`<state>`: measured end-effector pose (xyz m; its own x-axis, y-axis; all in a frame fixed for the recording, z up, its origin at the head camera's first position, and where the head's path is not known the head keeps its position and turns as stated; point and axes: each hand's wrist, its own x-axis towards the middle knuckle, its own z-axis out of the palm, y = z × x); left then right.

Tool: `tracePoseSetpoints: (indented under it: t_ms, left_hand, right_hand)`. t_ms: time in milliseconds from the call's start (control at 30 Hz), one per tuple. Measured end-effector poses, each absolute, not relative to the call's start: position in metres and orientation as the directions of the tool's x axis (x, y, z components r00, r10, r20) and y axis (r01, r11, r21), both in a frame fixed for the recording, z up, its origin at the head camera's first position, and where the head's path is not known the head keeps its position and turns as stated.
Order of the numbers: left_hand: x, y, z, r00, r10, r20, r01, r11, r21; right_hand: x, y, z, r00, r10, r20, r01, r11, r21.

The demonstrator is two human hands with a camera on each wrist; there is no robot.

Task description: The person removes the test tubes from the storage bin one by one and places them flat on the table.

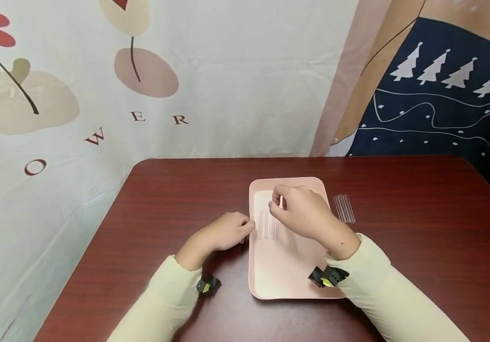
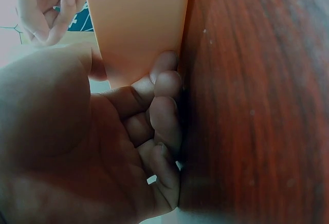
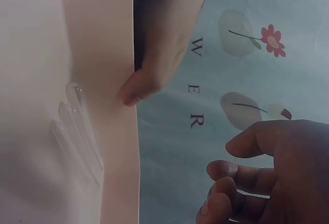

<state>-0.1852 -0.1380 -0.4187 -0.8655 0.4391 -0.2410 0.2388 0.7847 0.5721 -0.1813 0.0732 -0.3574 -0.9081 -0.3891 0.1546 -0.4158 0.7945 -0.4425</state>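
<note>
A: Two hands are busy here. What are they doing?

B: The left hand (image 1: pixel 228 231) sits on the brown desk (image 1: pixel 176 199) with its fingers curled, touching the left edge of the pink tray (image 1: pixel 279 280). It seems to steady the tray, but it holds nothing. The right hand (image 1: pixel 302 211) hangs over the tray with its fingers bent close together. A thin clear tube (image 3: pixel 252 196) seems to be pinched in its fingertips, though it is hard to see.

A: Where are the other tubes?

B: A few clear tubes (image 1: pixel 266 223) lie side by side in the tray, near its left edge, just under the right hand. Some more clear tubes (image 1: pixel 344 208) lie on the desk, just beside the tray on the right.

A: What could go wrong?

B: I think the tubes could roll, because they are round and smooth. If the right hand bumps the ones in the tray, they may slide apart. The tube in the fingers is so thin that it could slip out and drop. And if the left hand pushes the tray edge too hard, the tray may shift and shake the tubes
</note>
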Motion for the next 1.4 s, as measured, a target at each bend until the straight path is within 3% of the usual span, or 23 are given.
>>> tracePoseSetpoints:
  t_ms: [633, 933, 1400]
  left_hand:
    - [-0.185, -0.137, -0.416, -0.868, 0.433, -0.243, 0.237, 0.790, 0.565]
    - [-0.184, -0.138, -0.418, -0.866, 0.434, -0.250, 0.231, 0.789, 0.570]
    - [-0.184, -0.138, -0.418, -0.868, 0.436, -0.238, 0.237, 0.783, 0.575]
  right_hand:
    - [-0.198, 0.067, -0.376, -0.905, -0.423, 0.044, -0.391, 0.787, -0.478]
    - [-0.203, 0.067, -0.383, -0.903, -0.428, -0.033, -0.376, 0.825, -0.421]
    - [-0.207, 0.068, -0.394, -0.894, -0.436, -0.099, -0.360, 0.833, -0.420]
